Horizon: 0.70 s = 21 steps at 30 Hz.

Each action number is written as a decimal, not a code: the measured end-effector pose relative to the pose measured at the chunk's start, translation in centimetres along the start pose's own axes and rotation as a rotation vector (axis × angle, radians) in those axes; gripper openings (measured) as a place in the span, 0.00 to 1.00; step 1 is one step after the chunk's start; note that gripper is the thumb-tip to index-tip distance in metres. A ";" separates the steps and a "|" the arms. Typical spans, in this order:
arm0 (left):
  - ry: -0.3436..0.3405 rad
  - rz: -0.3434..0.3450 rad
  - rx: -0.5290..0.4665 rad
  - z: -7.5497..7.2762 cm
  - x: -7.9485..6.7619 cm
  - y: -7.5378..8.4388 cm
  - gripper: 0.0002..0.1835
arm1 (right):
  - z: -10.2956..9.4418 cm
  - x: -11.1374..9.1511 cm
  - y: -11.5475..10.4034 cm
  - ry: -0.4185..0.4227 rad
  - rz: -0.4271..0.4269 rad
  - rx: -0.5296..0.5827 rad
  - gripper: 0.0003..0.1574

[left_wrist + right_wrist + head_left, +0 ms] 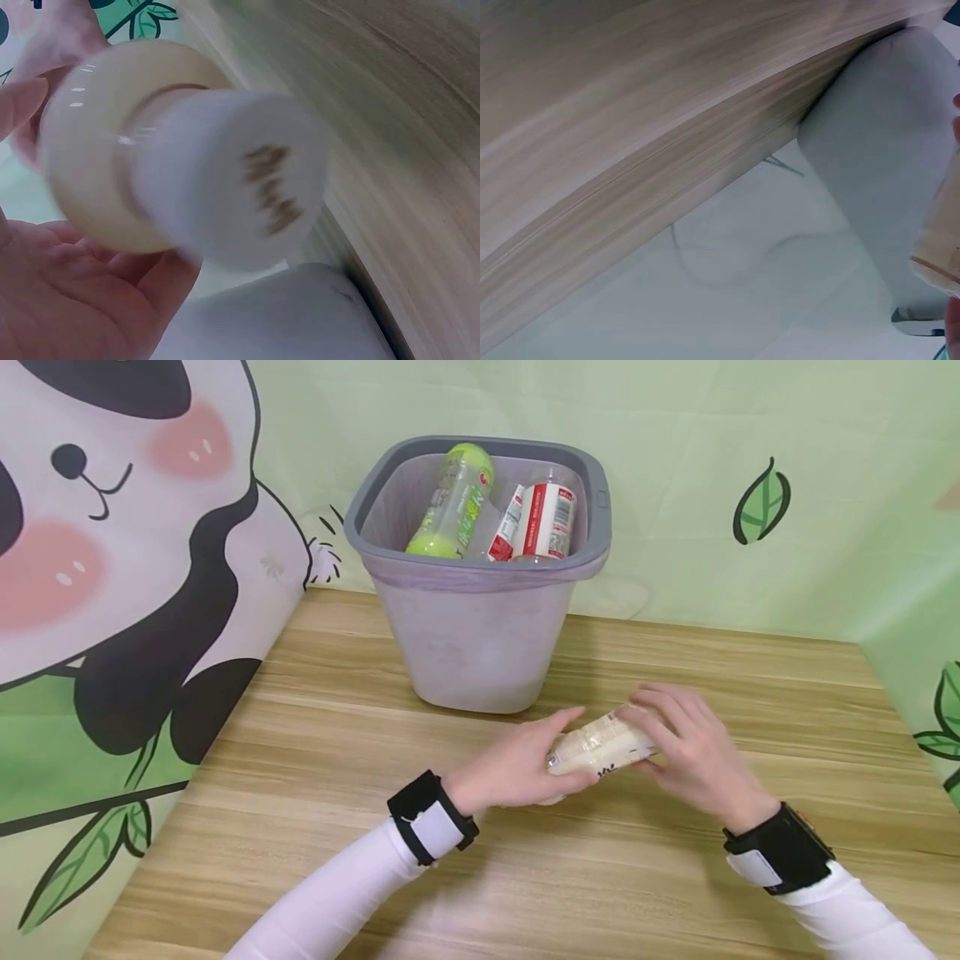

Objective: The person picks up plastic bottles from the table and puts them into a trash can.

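Note:
A cream-coloured bottle [602, 745] is held between both hands over the table, tilted with its right end higher in the head view. My left hand [517, 766] grips the capped end, thumb on one side and fingers on the other. The right hand [693, 747] holds the opposite end, its fingers curled over the top. Close up in the left wrist view, the white cap [240, 180] with brown lettering faces the camera, and the left palm [75, 300] lies below the bottle's shoulder. Only the edge of the bottle [939, 251] shows in the right wrist view.
Behind the hands stands a grey bin [472, 643] with a liner. Inside are a green-capped clear bottle [459, 506], a red-and-white labelled bottle [547, 522] and a smaller red-and-white item [507, 527]. The wooden table [337, 693] meets a panda-printed backdrop [675, 527].

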<state>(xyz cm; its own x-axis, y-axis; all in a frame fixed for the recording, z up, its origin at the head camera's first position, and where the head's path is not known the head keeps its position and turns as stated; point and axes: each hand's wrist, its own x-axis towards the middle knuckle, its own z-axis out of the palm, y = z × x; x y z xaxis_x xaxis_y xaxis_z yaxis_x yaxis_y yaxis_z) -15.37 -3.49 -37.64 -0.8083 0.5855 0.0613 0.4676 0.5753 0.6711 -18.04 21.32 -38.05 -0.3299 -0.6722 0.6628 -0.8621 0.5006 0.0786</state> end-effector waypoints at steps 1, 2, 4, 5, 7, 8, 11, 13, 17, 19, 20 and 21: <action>-0.003 -0.002 -0.008 0.0 0.0 0.0 0.46 | 0.1 0.1 -0.1 0.009 -0.001 0.004 0.46; -0.004 -0.003 -0.010 0.0 0.0 0.0 0.47 | 0.2 0.1 -0.2 0.014 0.001 0.006 0.47; -0.002 0.000 -0.008 0.0 -0.1 -0.1 0.47 | 0.4 0.2 -0.3 0.026 0.003 0.011 0.47; 0.000 0.005 -0.006 0.0 -0.1 -0.1 0.47 | 0.4 0.2 -0.3 0.034 0.006 0.013 0.47; 0.006 0.009 -0.004 0.0 -0.3 -0.2 0.47 | 0.5 0.2 -0.5 0.052 0.013 0.018 0.48; 0.011 0.011 -0.006 0.0 -0.3 -0.2 0.47 | 0.5 0.2 -0.5 0.062 0.016 0.021 0.48; 0.028 0.014 -0.028 -0.1 -0.7 -0.3 0.46 | 0.6 0.4 -0.6 0.101 0.027 0.030 0.50; 0.045 0.016 -0.041 -0.3 -1.0 -0.3 0.46 | 0.8 0.5 -0.7 0.124 0.043 0.037 0.52; 0.084 0.023 -0.055 -0.5 -1.5 -0.4 0.44 | 1.1 0.5 -0.8 0.174 0.096 0.043 0.55; 0.112 0.035 -0.069 -0.7 -1.7 -0.4 0.43 | 1.3 0.5 -0.8 0.209 0.135 0.056 0.55; 0.128 0.041 -0.073 -0.8 -1.8 -0.4 0.42 | 1.4 0.5 -0.9 0.231 0.154 0.061 0.55; 0.144 0.046 -0.081 -0.9 -1.9 -0.4 0.41 | 1.6 0.5 -0.9 0.252 0.177 0.069 0.54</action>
<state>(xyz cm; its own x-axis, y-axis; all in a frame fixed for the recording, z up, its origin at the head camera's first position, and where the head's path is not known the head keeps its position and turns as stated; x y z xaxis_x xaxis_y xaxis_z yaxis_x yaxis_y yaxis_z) -14.34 -5.34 -37.40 -0.8326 0.5186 0.1944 0.4792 0.4985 0.7224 -18.05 19.72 -38.95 -0.3789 -0.4175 0.8259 -0.8269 0.5534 -0.0996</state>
